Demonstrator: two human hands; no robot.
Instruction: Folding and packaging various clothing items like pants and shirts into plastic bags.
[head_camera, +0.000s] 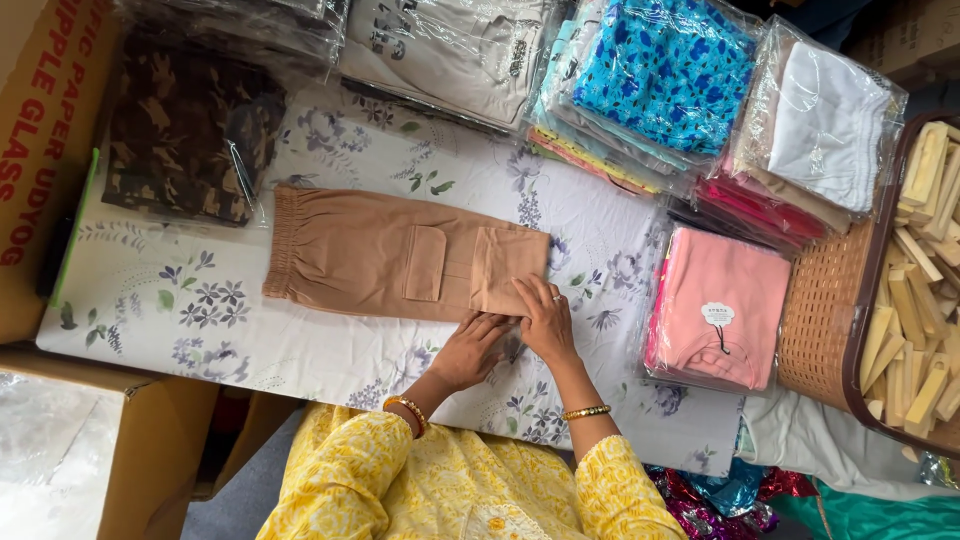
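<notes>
A pair of folded light-brown shorts (390, 255) with an elastic waist and cargo pockets lies flat on a floral sheet (200, 290). My right hand (545, 318), with a gold bangle on the wrist, rests flat on the near right corner of the shorts, fingers apart. My left hand (472, 348), wearing a beaded bracelet, sits beside it at the near edge of the shorts. Its fingers curl onto the fabric edge there. Yellow patterned sleeves cover both forearms.
Bagged folded clothes ring the sheet: a camouflage pack (185, 130) far left, beige packs (450, 45), a blue floral stack (660, 70), white (825, 125) and pink (715, 305) packs at right. A woven basket (830, 310) holds wooden pieces. Cardboard boxes (40, 150) stand at left.
</notes>
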